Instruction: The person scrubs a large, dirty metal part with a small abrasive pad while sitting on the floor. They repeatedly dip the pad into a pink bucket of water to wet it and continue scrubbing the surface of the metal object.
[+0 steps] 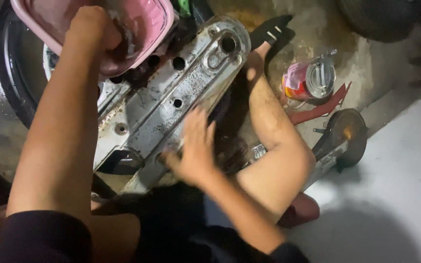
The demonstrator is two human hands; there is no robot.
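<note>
My left hand reaches up into a pink plastic tub at the top left, its fingers hidden inside. My right hand lies with fingers spread on the lower edge of a long grey metal motorcycle cover, dirty and rust-spotted, with several round holes. The cover runs diagonally from the lower left to the top centre. A black wheel tyre shows behind it at the left. My bare leg lies to the right of the cover.
A clear plastic jar with a red-and-pink label lies on the concrete floor at the right. Below it are a red strip and a round dark metal part. A pale raised floor fills the lower right.
</note>
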